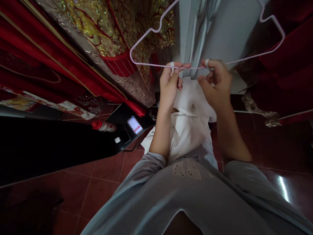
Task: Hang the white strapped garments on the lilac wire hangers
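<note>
A pale pink clothes hanger (146,32) is held in front of me, its bottom bar running nearly level across both hands. My left hand (170,80) grips the bar left of its middle, index finger stretched along it. A short gap away, my right hand (216,80) pinches the same bar, its thumb and fingers curled. Each hand wears a white band on a finger. The hanger's top lies outside the picture. Below my hands, white cloth (188,127) hangs in folds over my lap and legs.
Red and gold sequined garments (97,32) hang at the left, and dark red ones (288,65) at the right. A black tabletop (61,143) on the left carries a red-capped bottle (104,126), a lit phone (135,125) and a small white case (117,140). Red tiles (102,189) cover the floor.
</note>
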Tool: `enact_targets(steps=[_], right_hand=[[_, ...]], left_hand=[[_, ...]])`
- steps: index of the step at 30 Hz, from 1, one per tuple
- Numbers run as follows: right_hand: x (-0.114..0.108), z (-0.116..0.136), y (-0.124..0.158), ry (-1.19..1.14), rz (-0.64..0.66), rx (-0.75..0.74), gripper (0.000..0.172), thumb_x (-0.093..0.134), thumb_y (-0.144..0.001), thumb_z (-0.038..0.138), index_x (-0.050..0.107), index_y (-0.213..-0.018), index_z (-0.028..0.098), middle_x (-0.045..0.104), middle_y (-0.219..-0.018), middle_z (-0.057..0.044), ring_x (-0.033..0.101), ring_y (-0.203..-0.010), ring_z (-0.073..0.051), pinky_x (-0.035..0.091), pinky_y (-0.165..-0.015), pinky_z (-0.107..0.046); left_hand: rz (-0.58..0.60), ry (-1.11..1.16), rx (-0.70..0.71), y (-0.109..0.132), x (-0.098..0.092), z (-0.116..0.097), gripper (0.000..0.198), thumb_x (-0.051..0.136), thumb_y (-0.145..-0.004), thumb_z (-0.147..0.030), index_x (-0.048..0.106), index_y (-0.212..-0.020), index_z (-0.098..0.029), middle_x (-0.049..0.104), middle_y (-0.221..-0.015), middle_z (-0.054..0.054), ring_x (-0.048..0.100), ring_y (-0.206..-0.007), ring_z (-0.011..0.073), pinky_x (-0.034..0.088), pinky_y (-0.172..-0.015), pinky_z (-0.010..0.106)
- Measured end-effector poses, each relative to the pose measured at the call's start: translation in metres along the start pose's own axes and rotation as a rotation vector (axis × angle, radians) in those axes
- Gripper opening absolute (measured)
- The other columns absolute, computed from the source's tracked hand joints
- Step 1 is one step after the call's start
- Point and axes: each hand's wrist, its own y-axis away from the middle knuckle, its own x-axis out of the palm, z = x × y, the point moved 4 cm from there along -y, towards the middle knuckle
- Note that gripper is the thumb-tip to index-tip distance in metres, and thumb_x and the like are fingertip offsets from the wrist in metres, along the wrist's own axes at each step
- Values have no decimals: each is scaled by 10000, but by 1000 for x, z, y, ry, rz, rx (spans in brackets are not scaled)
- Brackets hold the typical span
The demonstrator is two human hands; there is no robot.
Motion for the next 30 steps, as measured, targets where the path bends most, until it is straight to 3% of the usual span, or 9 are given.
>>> enact_targets(steps=[5, 10, 12, 15, 18, 23, 28, 30], right_hand=[[-14, -6, -2, 34, -119, 5, 236, 586, -781, 245, 601, -1016, 267, 576, -1070, -35, 356, -576, -86, 331, -573, -296], [-19, -9, -2, 24, -42, 0, 194, 580, -828, 301, 583, -1019, 267, 570, -1115, -37, 364, -611, -92, 329, -590, -292], [-18, -10, -2, 13, -19, 0, 214, 584, -828, 304, 580, -1040, 283, 563, -1124, -26, 374, -615, -91, 328, -584, -290], [-16, -11, -2, 11, -21, 4, 216, 595, -829, 334, 576, -1042, 300, 560, -1127, -19, 381, -620, -96, 332, -596, -298], [-16, -13, -3, 20, -17, 20, 200, 599, -836, 365, 569, -1026, 313, 558, -1127, -14, 381, -617, -100, 336, -608, -307], [-20, -14, -3, 43, -7, 58, 208, 590, -825, 399, 573, -1012, 310, 556, -1120, -11, 390, -620, -91, 355, -602, -307], [-22, -11, -2, 56, -16, 62, 175, 568, -813, 342, 578, -985, 310, 555, -1115, -10, 378, -605, -89, 368, -590, -315], [-23, -11, -2, 73, -4, 67, 178, 568, -814, 344, 576, -990, 319, 554, -1113, -7, 384, -611, -92, 379, -594, -319]], left_hand=[[-98, -85, 62, -5, -20, 6, 288, 417, -1086, -305, 646, -912, -286, 710, -886, 16, 589, -609, 193, 407, -462, 299], [-245, -169, 93, -12, -53, -3, 551, 404, -1062, -542, 634, -650, -258, 672, -738, 47, 492, -495, 178, 313, -407, 300], [-299, -193, 92, -16, -65, -10, 623, 359, -1080, -554, 625, -610, -242, 629, -658, 42, 503, -507, 163, 328, -415, 282], [-367, -168, 74, -23, -79, -23, 570, 352, -1115, -490, 627, -702, -212, 528, -579, 11, 563, -605, 133, 388, -449, 219], [-384, -79, 55, -29, -86, -37, 410, 402, -1118, -427, 614, -833, -223, 570, -684, -10, 609, -845, 151, 455, -528, 210], [-342, -90, 6, -26, -86, -59, 292, 417, -1123, -180, 661, -986, -264, 585, -687, -10, 555, -1100, 231, 519, -713, 323], [-34, -269, 34, -13, -75, -80, 450, 349, -1068, -13, 705, -1021, -286, 645, -719, -27, 519, -1194, 241, 508, -903, 388], [-6, -302, -12, -12, -72, -85, 368, 419, -1072, -37, 701, -1054, -272, 677, -801, -41, 497, -1241, 261, 484, -969, 429]])
